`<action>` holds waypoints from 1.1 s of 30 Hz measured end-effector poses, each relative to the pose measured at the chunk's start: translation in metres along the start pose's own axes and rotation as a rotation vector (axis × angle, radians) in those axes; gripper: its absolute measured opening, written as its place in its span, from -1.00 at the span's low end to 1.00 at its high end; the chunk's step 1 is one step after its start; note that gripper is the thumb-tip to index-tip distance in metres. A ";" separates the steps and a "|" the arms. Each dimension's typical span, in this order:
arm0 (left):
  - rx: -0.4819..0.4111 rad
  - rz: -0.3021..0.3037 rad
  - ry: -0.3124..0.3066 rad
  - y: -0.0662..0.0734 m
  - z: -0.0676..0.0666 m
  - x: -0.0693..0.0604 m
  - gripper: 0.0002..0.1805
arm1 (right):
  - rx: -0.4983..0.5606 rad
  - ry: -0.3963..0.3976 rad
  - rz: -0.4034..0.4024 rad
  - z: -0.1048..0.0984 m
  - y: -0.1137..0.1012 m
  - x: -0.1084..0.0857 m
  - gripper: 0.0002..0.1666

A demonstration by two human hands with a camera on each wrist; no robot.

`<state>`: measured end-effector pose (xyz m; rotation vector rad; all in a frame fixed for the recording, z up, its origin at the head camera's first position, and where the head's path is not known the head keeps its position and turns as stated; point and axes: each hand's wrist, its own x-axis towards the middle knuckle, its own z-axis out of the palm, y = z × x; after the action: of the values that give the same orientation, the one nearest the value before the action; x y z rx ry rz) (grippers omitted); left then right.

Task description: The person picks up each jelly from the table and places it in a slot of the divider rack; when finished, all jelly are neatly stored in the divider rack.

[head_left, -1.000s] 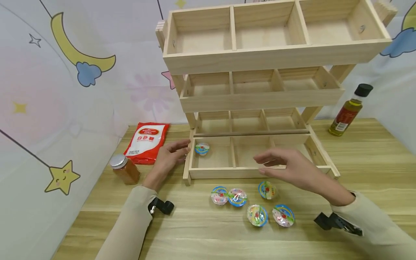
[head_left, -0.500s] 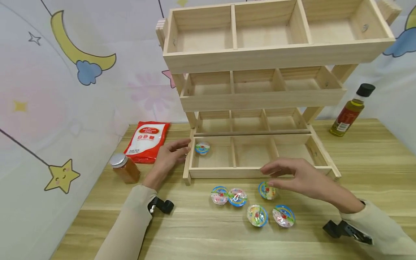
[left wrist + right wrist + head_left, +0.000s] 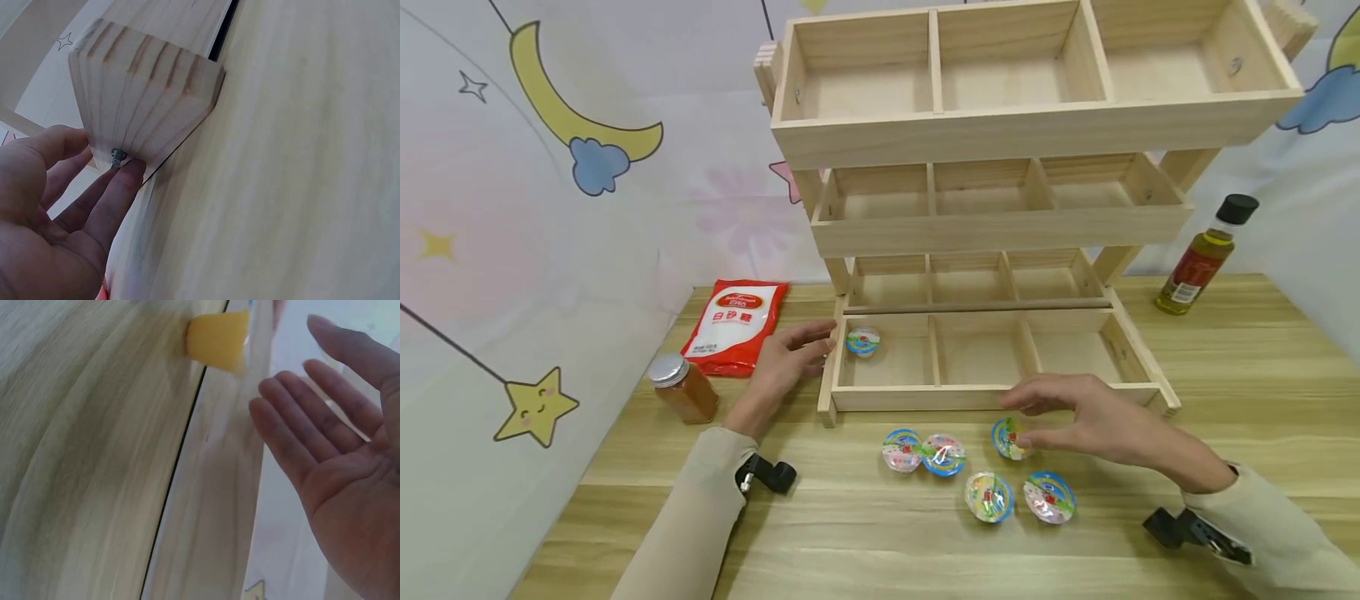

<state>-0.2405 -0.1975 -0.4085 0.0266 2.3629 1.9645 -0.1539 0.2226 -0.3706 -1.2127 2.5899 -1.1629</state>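
Note:
My right hand (image 3: 1093, 419), its fingers spread and holding nothing, hovers over the front edge of the wooden rack's lowest tray (image 3: 917, 400). Just left of its thumb a jelly cup (image 3: 1006, 437) stands on the table; the right wrist view shows a yellow-sided jelly cup (image 3: 215, 340) apart from the fingers. Several more lie in front, among them two touching jelly cups, one left (image 3: 901, 451) and one right (image 3: 943, 455). One jelly cup (image 3: 862, 342) sits in the tray's left compartment. My left hand (image 3: 782, 367) touches the rack's left side post (image 3: 144, 94) near a bolt, fingers loosely bent.
The tiered wooden rack (image 3: 1022, 129) rises above the hands, its upper trays jutting forward. A red and white sugar bag (image 3: 739, 325) and a silver-lidded spice jar (image 3: 683, 389) stand at left. An oil bottle (image 3: 1204, 258) stands at back right.
The right hand has come down and a little rightward from over the lowest tray towards the nearest jelly cup, thumb and fingers parting. My left hand stays by the rack's side.

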 end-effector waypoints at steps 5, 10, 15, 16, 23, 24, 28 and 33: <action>-0.010 -0.006 0.003 -0.001 -0.001 0.000 -0.55 | -0.024 -0.056 0.043 0.000 0.003 -0.001 -0.44; -0.025 -0.016 0.005 0.000 0.000 0.000 -0.56 | 0.009 -0.099 0.061 -0.001 0.006 -0.001 -0.40; -0.024 -0.013 -0.002 0.000 0.000 0.000 -0.54 | 0.047 -0.125 0.069 -0.003 0.007 -0.002 -0.38; -0.023 -0.012 -0.002 0.000 0.000 0.000 -0.54 | 0.059 -0.130 0.069 -0.003 0.008 -0.002 -0.38; -0.016 -0.008 -0.006 0.000 0.000 0.000 -0.54 | 0.081 -0.157 0.089 -0.001 0.012 -0.002 -0.34; -0.016 -0.007 -0.008 0.000 0.000 0.000 -0.54 | 0.080 -0.157 0.091 0.000 0.012 -0.002 -0.35; -0.020 -0.005 -0.011 -0.001 -0.001 -0.001 -0.55 | 0.099 -0.162 0.107 0.003 0.014 -0.003 -0.36; -0.035 -0.002 -0.016 0.000 -0.001 0.000 -0.55 | 0.086 -0.164 0.130 0.005 0.015 -0.003 -0.40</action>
<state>-0.2403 -0.1987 -0.4083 0.0382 2.3172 1.9965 -0.1595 0.2278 -0.3842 -1.0576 2.4319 -1.0891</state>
